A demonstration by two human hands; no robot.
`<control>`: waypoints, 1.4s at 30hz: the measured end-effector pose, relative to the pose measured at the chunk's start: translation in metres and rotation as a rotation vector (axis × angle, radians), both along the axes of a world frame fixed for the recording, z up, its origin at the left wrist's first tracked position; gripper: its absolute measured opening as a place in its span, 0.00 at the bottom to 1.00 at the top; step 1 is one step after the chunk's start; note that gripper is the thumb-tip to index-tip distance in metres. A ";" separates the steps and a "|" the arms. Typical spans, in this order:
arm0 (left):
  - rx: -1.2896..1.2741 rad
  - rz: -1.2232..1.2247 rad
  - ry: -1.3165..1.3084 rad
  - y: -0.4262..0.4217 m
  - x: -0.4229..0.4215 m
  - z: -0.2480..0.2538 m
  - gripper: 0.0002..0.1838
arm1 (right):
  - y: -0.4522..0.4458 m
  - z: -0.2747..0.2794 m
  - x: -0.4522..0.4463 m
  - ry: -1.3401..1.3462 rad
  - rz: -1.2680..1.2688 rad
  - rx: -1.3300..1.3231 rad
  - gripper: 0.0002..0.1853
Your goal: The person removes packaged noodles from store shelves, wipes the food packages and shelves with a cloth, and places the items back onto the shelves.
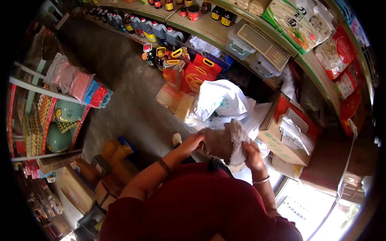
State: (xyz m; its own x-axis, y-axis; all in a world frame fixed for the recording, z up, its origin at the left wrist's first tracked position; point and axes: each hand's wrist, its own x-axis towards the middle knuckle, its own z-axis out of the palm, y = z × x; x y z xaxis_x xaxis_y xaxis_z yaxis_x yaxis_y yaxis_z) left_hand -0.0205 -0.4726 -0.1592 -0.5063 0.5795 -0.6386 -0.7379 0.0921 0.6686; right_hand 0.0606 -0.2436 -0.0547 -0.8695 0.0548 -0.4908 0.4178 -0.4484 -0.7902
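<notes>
A grey-brown cloth point(220, 143), fuzzy like a towel along its right part, is held out in front of my body. Its left edge is gripped by my left hand point(194, 141), fingers closed on it. On the opposite side my right hand point(254, 156) grips the fuzzy edge, with a silvery bracelet on that wrist. Just beyond the cloth lies a bulging white plastic bag point(222, 98) with green print. Red gift bags point(200, 72) with yellow handles stand farther back.
Shelves with bottles and packaged noodles point(295, 24) curve along the far side and right. A scale point(261, 46) sits on a shelf above plastic boxes. An open carton point(281, 136) is at right. Cardboard boxes point(108, 176) and an egg-tray rack point(34, 128) are at left.
</notes>
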 end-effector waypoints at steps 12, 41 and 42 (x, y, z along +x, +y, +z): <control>0.535 0.000 0.207 0.013 -0.143 0.100 0.14 | -0.023 0.039 -0.124 0.376 -0.449 -0.742 0.21; 0.566 -0.969 1.433 0.208 -0.359 0.232 0.21 | -0.002 -0.004 -0.257 0.496 -0.662 0.202 0.34; 0.470 -0.857 1.396 0.216 -0.384 0.246 0.22 | -0.002 0.013 -0.264 0.447 -0.646 0.743 0.37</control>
State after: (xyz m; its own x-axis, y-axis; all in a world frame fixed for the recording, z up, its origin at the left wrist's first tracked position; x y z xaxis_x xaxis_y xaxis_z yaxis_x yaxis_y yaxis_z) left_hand -0.4043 -0.2568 0.0870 0.0426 0.9588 0.2809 0.5415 -0.2585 0.8000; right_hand -0.2035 -0.2460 -0.0422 -0.6613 0.7203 0.2092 -0.1195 0.1742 -0.9774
